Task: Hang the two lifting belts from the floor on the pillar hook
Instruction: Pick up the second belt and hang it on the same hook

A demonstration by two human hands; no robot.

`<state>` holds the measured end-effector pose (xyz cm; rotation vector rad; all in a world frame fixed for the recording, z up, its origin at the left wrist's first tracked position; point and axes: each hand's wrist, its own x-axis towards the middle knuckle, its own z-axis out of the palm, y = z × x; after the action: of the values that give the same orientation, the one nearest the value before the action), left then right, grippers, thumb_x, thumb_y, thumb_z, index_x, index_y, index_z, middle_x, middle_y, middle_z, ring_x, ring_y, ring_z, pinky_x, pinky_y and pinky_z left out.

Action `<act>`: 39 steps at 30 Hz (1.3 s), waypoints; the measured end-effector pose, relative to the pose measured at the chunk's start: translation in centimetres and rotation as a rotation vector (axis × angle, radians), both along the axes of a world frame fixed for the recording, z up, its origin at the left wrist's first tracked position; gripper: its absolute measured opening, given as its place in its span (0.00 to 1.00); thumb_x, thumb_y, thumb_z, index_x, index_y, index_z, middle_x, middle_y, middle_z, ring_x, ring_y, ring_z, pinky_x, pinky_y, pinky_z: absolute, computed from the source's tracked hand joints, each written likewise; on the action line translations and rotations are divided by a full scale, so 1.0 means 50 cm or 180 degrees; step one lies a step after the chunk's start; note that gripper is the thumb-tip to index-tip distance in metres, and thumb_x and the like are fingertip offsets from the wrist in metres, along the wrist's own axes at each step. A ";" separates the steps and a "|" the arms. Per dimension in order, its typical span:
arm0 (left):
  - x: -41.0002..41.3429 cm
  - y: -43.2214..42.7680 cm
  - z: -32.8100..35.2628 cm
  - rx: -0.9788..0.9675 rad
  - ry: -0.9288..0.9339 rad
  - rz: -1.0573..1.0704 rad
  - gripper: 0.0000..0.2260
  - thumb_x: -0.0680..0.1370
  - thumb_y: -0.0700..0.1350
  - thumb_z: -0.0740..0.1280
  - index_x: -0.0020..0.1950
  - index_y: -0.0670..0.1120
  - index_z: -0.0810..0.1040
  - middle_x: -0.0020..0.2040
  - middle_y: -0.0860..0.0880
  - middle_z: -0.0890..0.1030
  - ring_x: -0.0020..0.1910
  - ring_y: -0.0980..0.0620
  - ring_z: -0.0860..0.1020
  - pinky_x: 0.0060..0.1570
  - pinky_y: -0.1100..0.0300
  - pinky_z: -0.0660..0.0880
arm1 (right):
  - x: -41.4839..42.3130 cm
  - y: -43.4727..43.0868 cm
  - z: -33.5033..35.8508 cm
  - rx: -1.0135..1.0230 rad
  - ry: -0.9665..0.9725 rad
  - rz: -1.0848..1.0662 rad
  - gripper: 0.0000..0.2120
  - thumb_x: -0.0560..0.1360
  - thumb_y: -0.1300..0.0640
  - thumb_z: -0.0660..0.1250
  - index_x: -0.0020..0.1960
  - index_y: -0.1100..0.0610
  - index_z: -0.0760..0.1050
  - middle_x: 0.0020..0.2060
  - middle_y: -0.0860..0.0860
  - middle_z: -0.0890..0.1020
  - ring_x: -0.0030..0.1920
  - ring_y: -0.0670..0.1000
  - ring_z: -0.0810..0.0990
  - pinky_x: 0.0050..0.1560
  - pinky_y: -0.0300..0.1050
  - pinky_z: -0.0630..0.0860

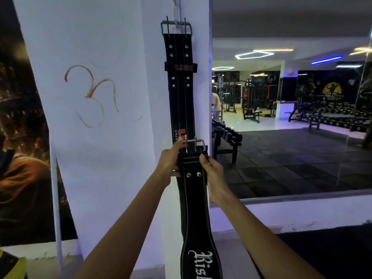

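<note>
**Black leather, one belt hung, one in hand**

Black leather belt with white stitching [194,198] held up in front of the white pillar [96,97], buckle end topmost, strap running down and off the bottom edge. White gothic lettering near the bottom is cut off; unreadable.

Left hand [169,162]: arm reaching up from lower left, grip closed on the belt's left edge just under the steel buckle [194,144], forefinger stretched up beside the buckle frame. Fingers behind the strap are hidden.

Right hand [211,168]: arm up from lower right, grip closed on the belt's right edge, thumb over the front, other fingers hidden behind.

Above, the second belt [180,87], black with red lettering, hangs flat against the pillar, near its right corner. Its buckle [176,28] is at the top; the hook itself is hard to make out behind the buckle bar. Its lower end is hidden behind the held buckle.

Right of the pillar: mirror [291,117] showing a dim gym, racks blurred.
</note>
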<state>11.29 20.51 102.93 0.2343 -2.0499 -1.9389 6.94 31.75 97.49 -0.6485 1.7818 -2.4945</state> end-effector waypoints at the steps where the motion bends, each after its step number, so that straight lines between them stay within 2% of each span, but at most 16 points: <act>1: -0.003 -0.003 0.006 -0.0043 -0.0154 -0.0044 0.23 0.75 0.61 0.62 0.56 0.42 0.78 0.48 0.43 0.82 0.45 0.45 0.81 0.38 0.56 0.78 | 0.001 0.000 -0.001 0.0007 0.0015 -0.0023 0.08 0.75 0.51 0.63 0.47 0.53 0.79 0.46 0.53 0.84 0.50 0.55 0.82 0.57 0.52 0.76; 4: 0.003 -0.016 0.007 -0.0080 -0.0386 -0.0514 0.18 0.74 0.58 0.65 0.52 0.45 0.78 0.46 0.45 0.82 0.46 0.45 0.82 0.45 0.54 0.79 | -0.001 0.007 0.002 -0.0086 0.0023 -0.0093 0.08 0.74 0.51 0.64 0.47 0.53 0.80 0.46 0.55 0.84 0.51 0.58 0.82 0.57 0.55 0.77; 6: 0.002 -0.020 0.006 0.0005 -0.0282 -0.0694 0.14 0.76 0.56 0.64 0.50 0.45 0.79 0.43 0.46 0.83 0.43 0.47 0.82 0.42 0.54 0.79 | -0.004 0.012 0.002 -0.0130 -0.0014 -0.0093 0.09 0.74 0.51 0.64 0.48 0.54 0.80 0.47 0.56 0.84 0.52 0.59 0.81 0.55 0.54 0.77; 9: -0.023 0.000 -0.018 -0.0304 0.0386 -0.0056 0.17 0.78 0.54 0.62 0.52 0.40 0.79 0.44 0.43 0.83 0.42 0.45 0.83 0.36 0.54 0.81 | -0.001 0.015 0.018 -0.0134 -0.0232 0.0039 0.15 0.75 0.48 0.62 0.51 0.58 0.80 0.46 0.57 0.84 0.50 0.59 0.83 0.50 0.51 0.79; 12: -0.038 0.039 -0.052 -0.0883 0.1158 0.0822 0.15 0.81 0.51 0.55 0.51 0.42 0.76 0.45 0.44 0.82 0.45 0.45 0.81 0.46 0.50 0.78 | 0.003 0.011 0.057 0.0112 -0.0448 0.0007 0.21 0.73 0.42 0.63 0.49 0.59 0.80 0.40 0.56 0.84 0.43 0.56 0.83 0.50 0.51 0.79; 16: -0.041 0.070 -0.066 -0.0721 0.1454 0.1141 0.15 0.82 0.49 0.52 0.51 0.43 0.75 0.40 0.50 0.79 0.41 0.50 0.78 0.44 0.54 0.76 | 0.004 0.018 0.079 0.0476 -0.0454 -0.0044 0.14 0.70 0.51 0.70 0.52 0.59 0.80 0.46 0.58 0.84 0.44 0.54 0.83 0.46 0.45 0.79; 18: -0.044 0.074 -0.066 -0.0730 0.1522 0.1178 0.15 0.82 0.49 0.51 0.51 0.42 0.74 0.38 0.53 0.78 0.38 0.51 0.78 0.41 0.55 0.75 | 0.002 0.021 0.069 0.0463 -0.0160 -0.0131 0.16 0.73 0.53 0.68 0.58 0.56 0.75 0.55 0.55 0.80 0.48 0.48 0.80 0.46 0.36 0.77; 21: -0.044 0.080 -0.054 -0.0721 0.1702 0.1076 0.13 0.82 0.49 0.52 0.51 0.45 0.73 0.38 0.55 0.78 0.38 0.57 0.79 0.38 0.62 0.77 | -0.008 0.025 0.057 0.0723 0.0951 -0.0746 0.24 0.76 0.48 0.60 0.70 0.52 0.61 0.63 0.44 0.69 0.60 0.37 0.70 0.57 0.28 0.66; 23: -0.044 0.082 -0.033 -0.0682 0.1885 0.1028 0.12 0.82 0.48 0.52 0.52 0.44 0.73 0.39 0.55 0.78 0.37 0.59 0.79 0.36 0.68 0.76 | -0.007 0.017 0.068 0.0615 0.1396 -0.1019 0.23 0.76 0.43 0.57 0.64 0.55 0.70 0.56 0.44 0.75 0.51 0.32 0.73 0.51 0.25 0.70; 25: -0.042 0.083 -0.001 -0.0644 0.2053 0.1110 0.11 0.82 0.47 0.53 0.50 0.44 0.72 0.38 0.56 0.77 0.36 0.63 0.78 0.36 0.67 0.76 | -0.006 0.002 0.099 0.0260 0.1337 -0.1227 0.21 0.76 0.42 0.56 0.48 0.58 0.78 0.39 0.47 0.80 0.37 0.35 0.77 0.39 0.28 0.72; 28: -0.048 0.063 0.042 -0.0572 0.2260 0.1307 0.07 0.81 0.50 0.54 0.54 0.47 0.65 0.42 0.55 0.75 0.40 0.56 0.79 0.43 0.57 0.76 | -0.008 -0.034 0.155 -0.0026 0.1251 -0.1572 0.19 0.79 0.49 0.55 0.32 0.50 0.74 0.29 0.46 0.77 0.31 0.42 0.77 0.33 0.33 0.72; 30: -0.067 0.033 0.061 -0.0647 0.2387 0.1327 0.11 0.80 0.54 0.55 0.59 0.51 0.67 0.49 0.53 0.75 0.47 0.51 0.79 0.49 0.54 0.76 | -0.018 -0.062 0.178 0.0053 0.1267 -0.1873 0.22 0.79 0.48 0.54 0.27 0.49 0.69 0.25 0.47 0.74 0.28 0.47 0.74 0.31 0.38 0.70; 31: -0.080 0.017 0.070 -0.0716 0.2445 0.1289 0.11 0.79 0.56 0.54 0.56 0.54 0.71 0.49 0.52 0.78 0.47 0.50 0.80 0.49 0.51 0.78 | -0.027 -0.074 0.186 0.0102 0.1309 -0.2004 0.23 0.79 0.47 0.54 0.26 0.50 0.67 0.23 0.48 0.72 0.27 0.48 0.71 0.30 0.41 0.68; 34: -0.121 -0.023 0.106 -0.0898 0.2423 0.1381 0.20 0.81 0.55 0.51 0.34 0.54 0.74 0.33 0.51 0.79 0.35 0.49 0.80 0.41 0.46 0.79 | -0.058 -0.100 0.215 0.0451 0.1516 -0.2295 0.26 0.79 0.46 0.53 0.23 0.52 0.60 0.20 0.48 0.66 0.24 0.48 0.65 0.27 0.41 0.59; 36: -0.150 -0.042 0.144 -0.1097 0.2537 0.1525 0.24 0.82 0.51 0.50 0.29 0.48 0.72 0.27 0.51 0.75 0.30 0.50 0.76 0.36 0.51 0.75 | -0.084 -0.110 0.255 0.0720 0.1634 -0.2449 0.27 0.79 0.45 0.52 0.23 0.52 0.58 0.20 0.48 0.65 0.24 0.48 0.65 0.27 0.41 0.56; 39: -0.216 -0.068 0.238 -0.1388 0.2802 0.1745 0.27 0.83 0.50 0.49 0.31 0.38 0.73 0.26 0.49 0.73 0.30 0.46 0.75 0.35 0.51 0.71 | -0.151 -0.126 0.348 0.0868 0.1875 -0.2555 0.27 0.79 0.45 0.50 0.26 0.55 0.69 0.25 0.54 0.74 0.33 0.57 0.73 0.33 0.44 0.59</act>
<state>0.48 17.11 114.82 -0.1361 -1.5147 -0.9616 -0.62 25.42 114.90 -0.8322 3.0480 -2.5208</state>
